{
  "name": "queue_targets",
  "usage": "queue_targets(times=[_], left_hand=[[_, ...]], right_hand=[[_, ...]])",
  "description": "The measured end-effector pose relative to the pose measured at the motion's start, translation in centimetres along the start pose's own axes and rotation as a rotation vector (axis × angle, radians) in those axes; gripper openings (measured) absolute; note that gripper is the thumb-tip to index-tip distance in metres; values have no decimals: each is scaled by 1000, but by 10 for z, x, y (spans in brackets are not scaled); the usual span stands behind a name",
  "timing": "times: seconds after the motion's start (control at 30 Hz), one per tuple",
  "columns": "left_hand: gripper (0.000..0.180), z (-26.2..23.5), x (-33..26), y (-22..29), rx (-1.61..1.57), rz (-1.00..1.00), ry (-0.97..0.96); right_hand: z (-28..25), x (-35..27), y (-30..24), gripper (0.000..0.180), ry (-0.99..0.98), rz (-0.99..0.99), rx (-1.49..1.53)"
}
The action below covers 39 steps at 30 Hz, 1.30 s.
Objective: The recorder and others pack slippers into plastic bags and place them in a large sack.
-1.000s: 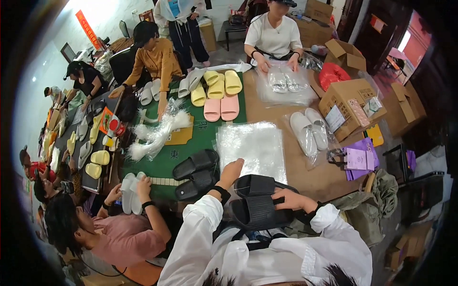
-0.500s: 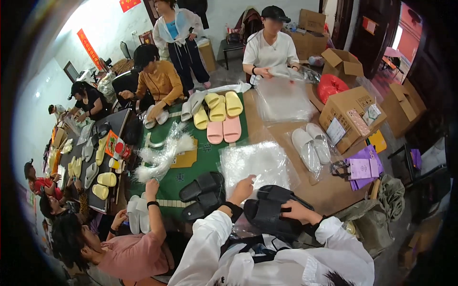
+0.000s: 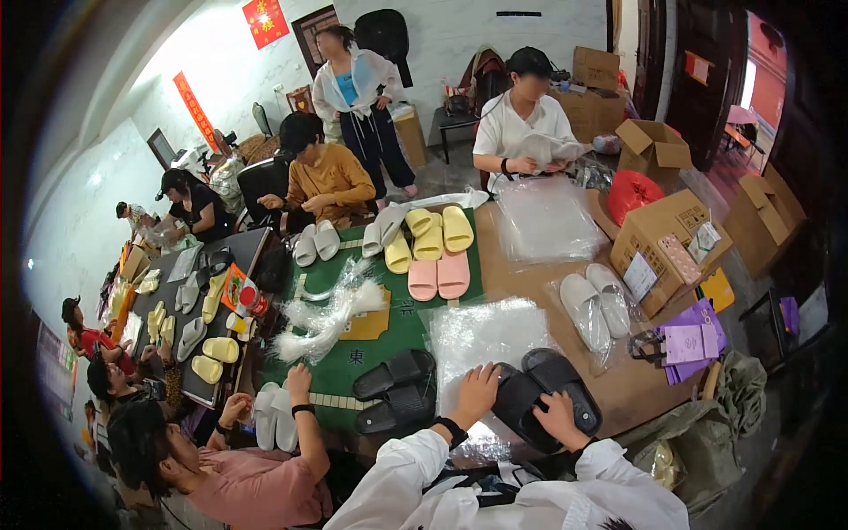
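Between the hands (image 3: 475,395) (image 3: 562,421), a black slipper (image 3: 518,396)

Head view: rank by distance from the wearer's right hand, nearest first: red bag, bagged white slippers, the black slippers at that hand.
1. Black slippers: touching the right hand.
2. Bagged white slippers: ahead and slightly right, on the table.
3. Red bag: farthest, well beyond the white slippers, toward the far right.

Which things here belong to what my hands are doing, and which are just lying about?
Likely part of the job:
black slippers at your right hand
clear plastic bags by your left hand

Apparently just lying about:
purple bags
red plastic bag
cardboard box
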<state>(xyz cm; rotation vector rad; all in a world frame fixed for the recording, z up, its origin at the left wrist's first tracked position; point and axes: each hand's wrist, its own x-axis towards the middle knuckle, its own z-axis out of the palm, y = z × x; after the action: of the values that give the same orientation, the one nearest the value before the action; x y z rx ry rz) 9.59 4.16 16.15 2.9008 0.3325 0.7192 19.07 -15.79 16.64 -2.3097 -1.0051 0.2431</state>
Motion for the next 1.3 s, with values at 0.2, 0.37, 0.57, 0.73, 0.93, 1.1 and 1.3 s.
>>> queue_targets(times=[0.2,0.37,0.57,0.73,0.93,1.1,1.3], left_hand=[[34,-10,5,19,46,-21,12],[45,-22,4,21,31,14,-15],[45,-42,2,23,-7,-2,-30],[42,-30,-5,19,-67,-98,-2],[38,-11,-24,12,-135,-69,-122],[42,-26,-8,23,-85,-126,-128],[42,-25,-7,30,-86,-62,-198]], right_hand=[[12,8,-15,37,3,-114,-88],[19,18,-23,38,85,-189,-37],[21,21,-33,33,125,-157,-78],[31,18,-30,34,121,-47,-41],[22,15,-30,39,39,-81,-116],[14,19,-36,41,-41,-207,-225],[21,26,-32,41,43,-288,-194]])
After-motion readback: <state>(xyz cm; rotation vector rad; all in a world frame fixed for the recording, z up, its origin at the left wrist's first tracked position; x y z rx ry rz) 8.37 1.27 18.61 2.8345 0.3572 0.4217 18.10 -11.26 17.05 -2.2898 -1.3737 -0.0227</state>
